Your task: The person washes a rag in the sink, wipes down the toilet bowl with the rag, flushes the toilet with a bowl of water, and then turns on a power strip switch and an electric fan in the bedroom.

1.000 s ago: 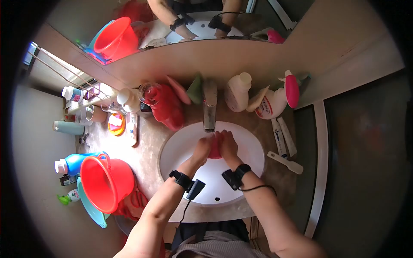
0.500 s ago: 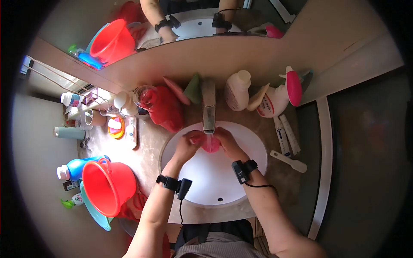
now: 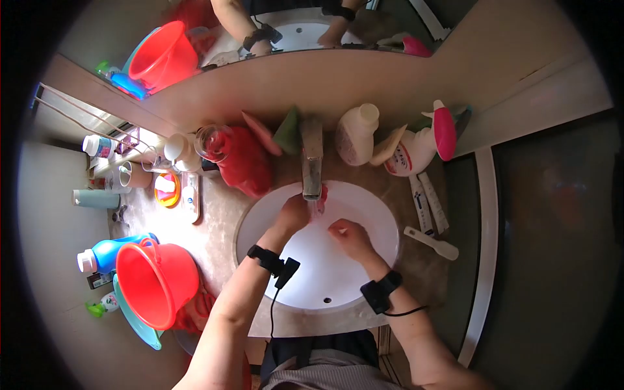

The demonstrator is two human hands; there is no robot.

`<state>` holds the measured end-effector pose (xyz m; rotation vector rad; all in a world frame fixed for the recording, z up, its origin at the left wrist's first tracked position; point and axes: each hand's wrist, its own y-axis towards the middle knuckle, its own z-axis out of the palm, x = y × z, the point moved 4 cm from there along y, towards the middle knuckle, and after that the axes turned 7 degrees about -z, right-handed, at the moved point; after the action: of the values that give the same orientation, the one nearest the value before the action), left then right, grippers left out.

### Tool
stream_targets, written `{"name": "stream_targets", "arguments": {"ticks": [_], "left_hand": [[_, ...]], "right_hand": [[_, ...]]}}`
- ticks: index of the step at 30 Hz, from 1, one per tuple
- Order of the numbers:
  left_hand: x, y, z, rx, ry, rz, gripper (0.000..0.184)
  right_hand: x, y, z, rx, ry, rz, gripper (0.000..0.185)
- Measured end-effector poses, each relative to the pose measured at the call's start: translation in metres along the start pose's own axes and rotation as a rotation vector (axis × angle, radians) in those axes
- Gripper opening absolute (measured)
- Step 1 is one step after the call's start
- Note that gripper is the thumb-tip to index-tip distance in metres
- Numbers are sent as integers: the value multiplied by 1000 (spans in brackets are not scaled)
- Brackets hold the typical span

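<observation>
Under the metal faucet, my left hand is closed on a small pink, see-through item. Its kind I cannot make out, as the hand and spout cover part of it. Water runs from the spout onto it. My right hand is apart from it, over the right half of the white sink. The fingers there are curled together, with a tiny pale spot at the tips that I cannot identify.
A red bucket and a blue bottle stand left. Behind the sink are a red jug, a white bottle and a pink-topped spray bottle. A white brush-like tool lies right.
My right hand has let go of the pink item and moved down and to the right. My left hand keeps hold of it, now turned and partly behind the spout.
</observation>
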<state>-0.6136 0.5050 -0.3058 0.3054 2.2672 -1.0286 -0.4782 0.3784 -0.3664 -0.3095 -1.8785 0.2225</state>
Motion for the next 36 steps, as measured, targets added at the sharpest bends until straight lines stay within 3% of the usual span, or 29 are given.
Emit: {"name": "stream_targets", "arguments": {"ticks": [1,3,4,6,7,9,10,12,13,15,17,19,21,27,28,30,31,32,33,34,35,36], "left_hand": [[21,13,13,3,1,-2,42],[31,26,26,-150,325,287,44],[32,27,28,-149,328,288,44],[43,29,25,-235,-99,52,32],[42,28,27,-233,-96,52,32],[43,28,31,-92,-808,133,33],[35,21,28,-90,-804,129,33],[22,9,31,224,-1443,78,33],[30,12,33,223,-1439,78,33],[60,18,43,175,-1440,-32,36],[81,19,41,157,-1347,-66,37],[79,9,42,140,-1260,-97,39],[63,-18,39,20,-1464,-383,39],[115,25,97,-17,-1791,144,36],[122,38,103,100,-1688,-118,34],[38,-9,54,43,-1206,-564,38],[54,2,64,45,-1206,-562,38],[78,23,81,35,-1323,-426,38],[90,35,89,24,-1437,-285,37],[87,35,85,-91,-1330,-239,38],[85,39,78,-96,-1333,-234,38],[91,46,72,-118,-1355,-166,39]], "right_hand": [[-16,-4,-1,82,129,277,24],[-26,3,-3,-10,300,276,29],[-29,7,-6,-105,468,271,34],[-28,20,1,-155,506,306,39],[-26,26,6,-199,540,342,44],[-24,38,20,-113,671,389,45],[-25,42,28,-68,739,412,46],[-18,51,46,123,973,363,46],[-9,57,53,271,1135,280,45],[-6,64,62,264,1168,253,40],[-1,70,57,-101,748,41,31],[32,52,58,-155,582,-30,24],[84,33,64,-270,135,-328,20],[83,29,69,-407,-202,-528,17],[66,38,68,-338,-253,-418,19],[39,50,56,-379,-293,-313,17],[28,55,47,-420,-337,-203,15],[20,60,41,-418,-342,-205,15],[7,65,34,-391,-366,-52,17],[-9,67,29,-365,-388,100,18],[-18,66,24,-364,-390,92,18],[-28,62,20,-384,-427,-91,23]]}}
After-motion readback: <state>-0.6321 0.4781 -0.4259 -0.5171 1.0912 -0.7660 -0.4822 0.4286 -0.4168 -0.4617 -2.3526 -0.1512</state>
